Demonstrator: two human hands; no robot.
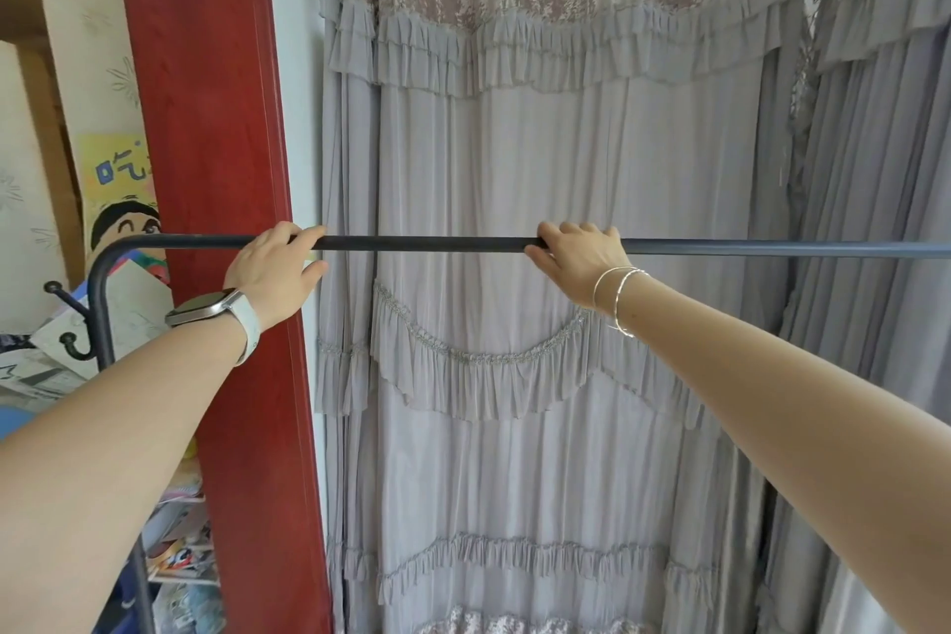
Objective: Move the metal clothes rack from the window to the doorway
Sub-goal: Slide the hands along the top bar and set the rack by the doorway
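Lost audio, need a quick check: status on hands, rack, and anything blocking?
Left hand and right hand both gripping rack top bar. Rack at curtain, bare. Red frame close behind rack's left end.

A shelf [182, 577] low on the left, behind the red frame [216, 221], holds a messy pile of papers and colourful packets [177, 556] lying right on it.

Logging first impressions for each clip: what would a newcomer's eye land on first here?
Two bare arms reach in, the left hand and right hand both closed on the dark top bar of the metal clothes rack, which crosses mid-frame. Behind it hang ruffled grey curtains; a red door frame stands left.
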